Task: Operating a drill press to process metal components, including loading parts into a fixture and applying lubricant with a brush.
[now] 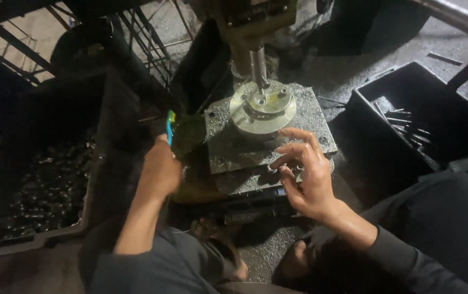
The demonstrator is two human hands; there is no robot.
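Head view, dim light, looking down at a drill press. The left hand (160, 169) is clenched around a small blue-handled tool (169, 128), most of it lost against a greenish oily patch, so its kind cannot be told; it sits just left of the grey machine plate (228, 144). The right hand (304, 174) is released, fingers (293, 148) spread and curled, resting at the plate's front right edge; whether the fingertips pinch some small part there cannot be told. On the plate, towards its back, sits a round pale metal fixture (262, 109) with several holes and screws in its top face. The drill spindle (258, 68) stands upright over the fixture, its tip at or touching the top near the centre. The plate surface is speckled with fine metal chips. To the left, well apart from the plate, a dark bin (98, 163) holds a heap of small dark metal pieces (49, 185). To the right, a black crate (364, 103) holds a few thin metal rods (408, 125) lying loose. Below the plate, the person's bare feet (217, 239) rest on the grimy floor (269, 245), grey sleeves at both lower corners.
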